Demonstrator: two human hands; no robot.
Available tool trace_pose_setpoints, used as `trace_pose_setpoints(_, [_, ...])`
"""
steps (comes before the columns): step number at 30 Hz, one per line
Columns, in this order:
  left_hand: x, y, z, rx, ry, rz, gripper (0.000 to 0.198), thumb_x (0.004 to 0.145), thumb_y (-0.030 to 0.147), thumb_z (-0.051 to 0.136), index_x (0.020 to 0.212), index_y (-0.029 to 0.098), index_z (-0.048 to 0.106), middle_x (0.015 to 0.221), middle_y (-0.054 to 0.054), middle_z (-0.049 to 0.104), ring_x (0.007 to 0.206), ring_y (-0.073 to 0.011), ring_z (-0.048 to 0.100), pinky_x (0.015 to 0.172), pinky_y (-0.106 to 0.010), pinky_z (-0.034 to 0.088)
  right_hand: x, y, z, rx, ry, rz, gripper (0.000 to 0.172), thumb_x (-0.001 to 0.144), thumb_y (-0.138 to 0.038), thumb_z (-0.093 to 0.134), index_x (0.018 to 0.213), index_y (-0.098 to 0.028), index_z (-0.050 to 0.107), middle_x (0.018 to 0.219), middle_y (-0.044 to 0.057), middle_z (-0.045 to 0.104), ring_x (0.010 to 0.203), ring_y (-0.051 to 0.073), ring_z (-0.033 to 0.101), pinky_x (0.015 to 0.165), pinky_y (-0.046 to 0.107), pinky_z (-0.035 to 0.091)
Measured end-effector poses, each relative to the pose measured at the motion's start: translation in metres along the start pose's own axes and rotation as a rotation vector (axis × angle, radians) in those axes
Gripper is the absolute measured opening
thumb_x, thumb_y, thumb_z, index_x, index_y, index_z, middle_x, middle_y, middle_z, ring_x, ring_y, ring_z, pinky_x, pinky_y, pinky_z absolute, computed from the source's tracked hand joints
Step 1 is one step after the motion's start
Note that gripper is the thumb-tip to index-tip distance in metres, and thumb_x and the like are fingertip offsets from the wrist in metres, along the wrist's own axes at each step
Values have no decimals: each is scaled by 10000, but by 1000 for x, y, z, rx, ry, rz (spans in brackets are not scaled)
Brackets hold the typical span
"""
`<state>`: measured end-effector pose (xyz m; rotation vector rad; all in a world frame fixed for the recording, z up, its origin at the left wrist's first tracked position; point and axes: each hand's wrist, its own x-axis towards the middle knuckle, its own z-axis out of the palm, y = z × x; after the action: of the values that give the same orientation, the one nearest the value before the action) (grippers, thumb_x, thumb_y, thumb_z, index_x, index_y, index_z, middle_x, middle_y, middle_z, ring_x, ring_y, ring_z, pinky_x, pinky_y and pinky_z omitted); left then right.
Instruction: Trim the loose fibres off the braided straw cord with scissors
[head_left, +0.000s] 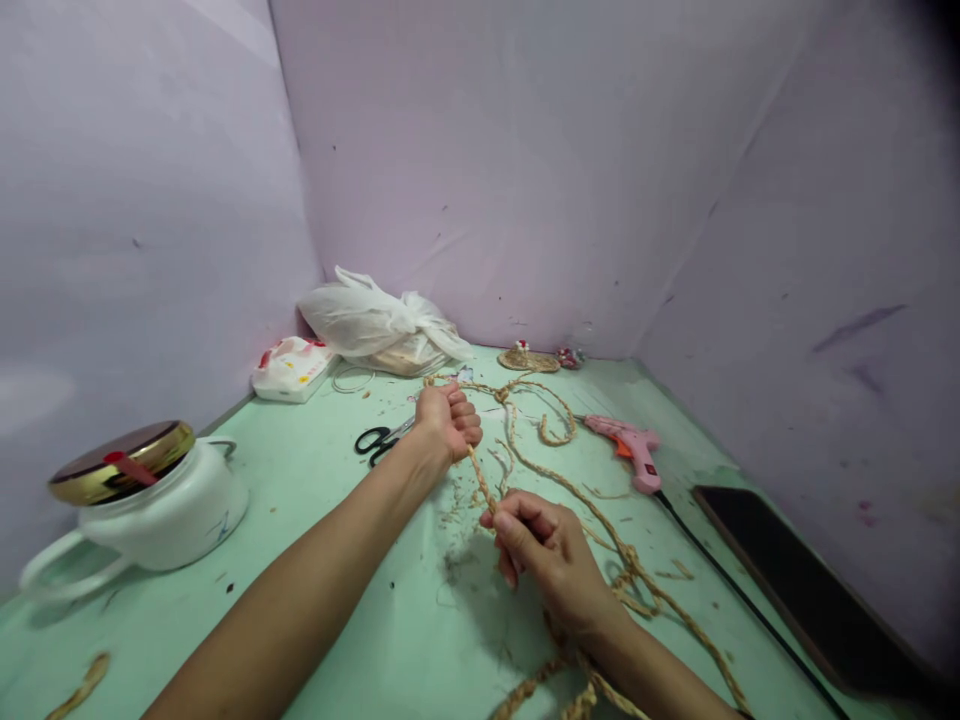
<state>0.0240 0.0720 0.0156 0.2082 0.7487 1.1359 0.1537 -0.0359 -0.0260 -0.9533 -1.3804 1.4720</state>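
A braided straw cord (481,474) stretches between my two hands above the green tabletop. My left hand (448,420) is closed in a fist around it, farther from me. Nearer, my right hand (541,545) pinches the same cord between thumb and fingers. More of the braid lies in loose loops beyond my left hand and down the right side, with strands under my right forearm. Black-handled scissors (381,440) rest just left of my left hand, their blades partly hidden by it. Straw scraps are scattered beneath the cord.
A pink glue gun (630,447) with a black cable lies right, beside a dark flat phone-like slab (810,590). A white mug (169,520) with a gold-rimmed lid stands left. At the back are a white plastic bag (382,325), a tissue pack (292,368) and a small straw hat (529,359).
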Motion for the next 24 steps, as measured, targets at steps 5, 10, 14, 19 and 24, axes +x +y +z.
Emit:
trace_pose_setpoints(5, [-17,12,1,-40,-189,-1,366,838,268,339,499,197,222,388,86,129,269,-58,160,278,-175,140,-1,3,1,25,-45,11,324,696,-442,584,586,-146,509,551,-29,480,378,53,418,376,193,326])
trace_pose_setpoints(10, [-22,16,0,-87,-208,74,377,852,307,315,503,193,230,388,86,123,266,-55,142,275,-171,98,-4,3,1,-60,-118,4,313,719,-430,563,597,-145,516,545,-24,485,397,65,436,411,206,334])
trace_pose_setpoints(14, [-16,10,-3,-79,-119,90,404,833,323,344,487,203,175,367,90,80,249,-58,108,280,-181,51,-10,-1,-1,-233,-159,-163,278,784,-361,505,601,-154,528,549,-13,495,492,93,481,517,228,366])
trace_pose_setpoints(19, [-7,5,-6,-66,-26,120,393,825,296,332,487,207,153,347,87,96,245,-61,102,284,-187,50,-10,0,-2,-358,-158,-263,289,812,-319,471,580,-158,536,550,3,518,576,116,503,587,241,371])
trace_pose_setpoints(24, [-8,16,-6,-55,1,179,378,817,296,346,490,203,181,355,87,117,256,-56,111,286,-181,63,1,3,-4,-266,12,-44,260,770,-377,495,701,-142,581,575,-5,516,485,104,469,494,240,379])
